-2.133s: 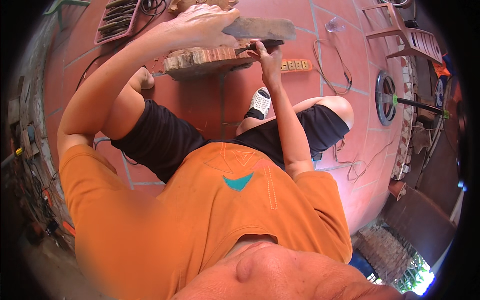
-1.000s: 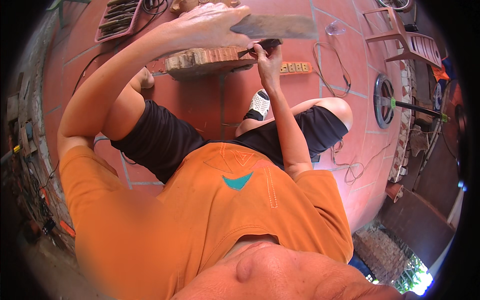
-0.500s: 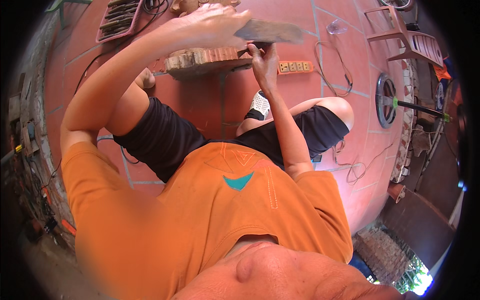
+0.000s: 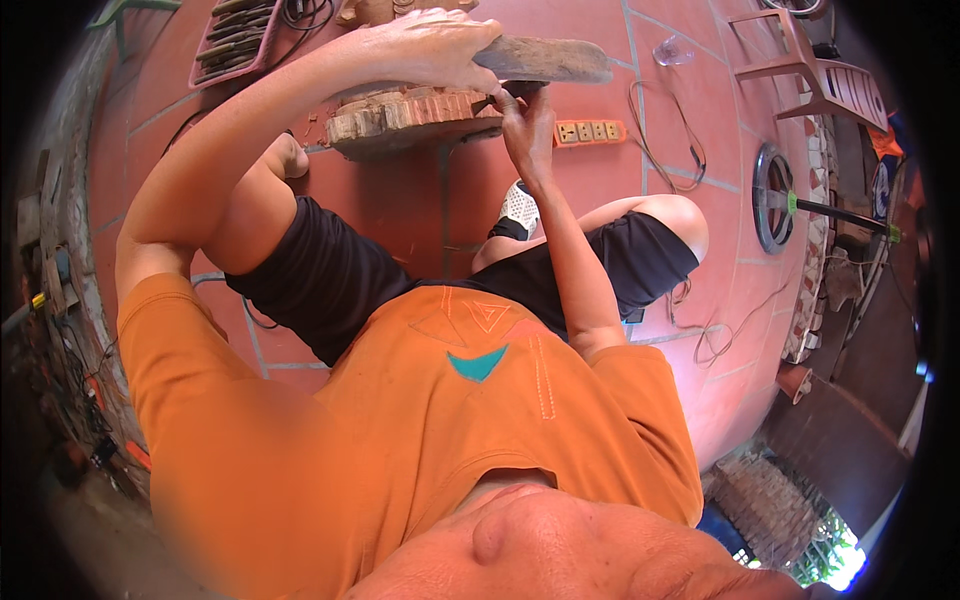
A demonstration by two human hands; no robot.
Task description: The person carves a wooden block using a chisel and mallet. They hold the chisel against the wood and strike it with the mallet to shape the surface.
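My left hand [image 4: 440,45] reaches across the top of the view, fingers wrapped round the near end of a flat, grey-brown wooden club [image 4: 555,60]. The club lies level, just above my right hand [image 4: 528,120]. That hand is closed on a slim dark chisel [image 4: 518,89], mostly hidden by the fingers and the club; its end points left toward a thick, rough-edged wood slab [image 4: 410,122]. The slab rests between my legs, its upper side partly covered by my left hand and forearm. Behind it, a carved wooden piece [image 4: 375,12] is cut off by the upper edge.
A pink tray [image 4: 262,62] with several tools stands far left. Right of the slab lies an orange power strip [image 4: 590,133], with a cable [image 4: 668,185] beyond it. A clear plastic object [image 4: 674,52], a plastic chair [image 4: 800,75] and a round black base [image 4: 772,200] stand further right.
The club, blurred before, is now sharp and slightly higher. My left elbow has shifted a little to the left. My right hand keeps its place beside the slab.
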